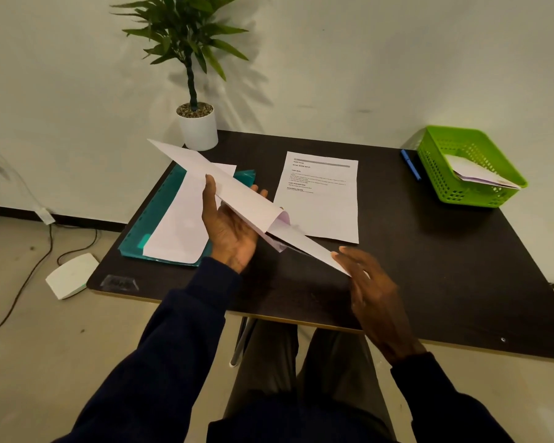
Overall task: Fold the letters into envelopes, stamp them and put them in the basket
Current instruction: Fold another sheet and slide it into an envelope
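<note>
As the left hand [231,231] grips it, the letter [237,193] slants.

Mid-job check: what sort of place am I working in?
Likely a small office or study corner: a dark desk against a bare wall, a printed sheet and teal folder on it, a potted plant behind.
</note>
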